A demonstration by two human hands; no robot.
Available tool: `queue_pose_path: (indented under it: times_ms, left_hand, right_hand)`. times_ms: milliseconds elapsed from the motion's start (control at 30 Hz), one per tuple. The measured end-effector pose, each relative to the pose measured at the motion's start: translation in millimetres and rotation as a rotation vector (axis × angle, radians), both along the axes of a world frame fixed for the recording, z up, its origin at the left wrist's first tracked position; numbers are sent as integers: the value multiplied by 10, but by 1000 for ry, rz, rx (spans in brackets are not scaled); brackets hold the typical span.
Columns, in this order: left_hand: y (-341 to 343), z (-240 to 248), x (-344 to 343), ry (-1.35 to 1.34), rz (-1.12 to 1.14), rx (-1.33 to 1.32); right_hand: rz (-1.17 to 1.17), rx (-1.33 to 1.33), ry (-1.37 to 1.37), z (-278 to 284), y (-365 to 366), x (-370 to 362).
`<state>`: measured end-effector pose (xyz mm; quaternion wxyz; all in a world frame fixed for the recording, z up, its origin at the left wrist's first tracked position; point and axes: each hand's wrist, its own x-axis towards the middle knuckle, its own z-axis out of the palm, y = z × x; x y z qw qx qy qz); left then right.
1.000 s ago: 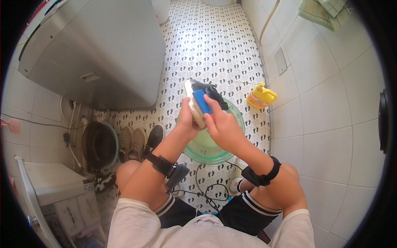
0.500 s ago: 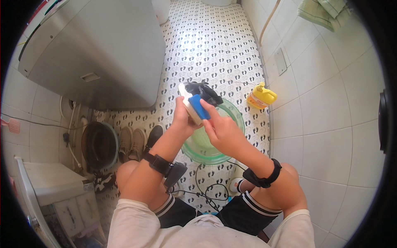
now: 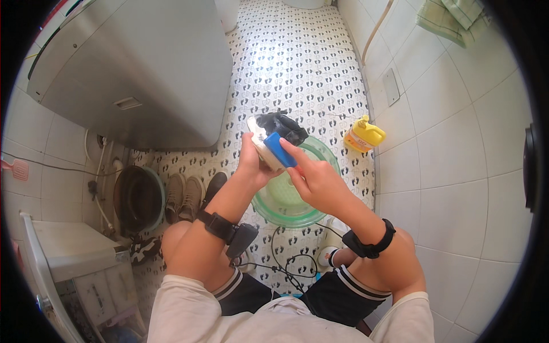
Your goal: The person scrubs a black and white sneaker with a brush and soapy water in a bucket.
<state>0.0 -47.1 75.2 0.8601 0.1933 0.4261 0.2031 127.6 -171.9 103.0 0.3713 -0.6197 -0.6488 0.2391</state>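
Note:
My left hand [image 3: 250,164] grips a black shoe with a white sole [image 3: 290,128], tilted so that the side of the sole faces me. White foam-like patches show on its black upper. In my right hand [image 3: 316,176] is a blue scrubbing brush [image 3: 279,150], pressed against the white sole. The brush's underside is hidden against the shoe. Both hands are over the near-left part of a translucent green basin [image 3: 289,220] that stands on the floor.
A yellow jug [image 3: 365,135] stands right of the basin, near the tiled wall. To the left are grey-brown shoes [image 3: 184,194], a dark shoe [image 3: 215,187] and a dark-lined tub [image 3: 137,200]. A large grey appliance [image 3: 143,74] fills the upper left. Cables [image 3: 289,268] lie between my feet.
The blue brush has shifted very slightly along the shoe's sole with my right hand. My left hand keeps its hold, and the whole view has drifted a little.

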Motion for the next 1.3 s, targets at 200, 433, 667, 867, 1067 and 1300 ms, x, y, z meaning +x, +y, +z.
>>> queue_pose_path:
  times_ms: [200, 433, 667, 867, 1067, 1300]
  left_hand:
    - [-116, -36, 116, -122, -57, 41]
    - [12, 71, -40, -108, -66, 6]
    - [-65, 101, 73, -104, -25, -30]
    - [0, 205, -65, -163, 8, -8]
    - [-33, 150, -44, -126, 18, -27]
    - [-83, 274, -20, -75, -65, 28]
  right_hand:
    - [-18, 59, -4, 7, 120, 7]
    - [7, 54, -31, -62, 19, 47]
    - [-38, 98, -28, -47, 124, 9]
    - [17, 155, -1, -137, 61, 89]
    - [8, 223, -41, -159, 79, -17]
    - [60, 235, -34, -80, 93, 94]
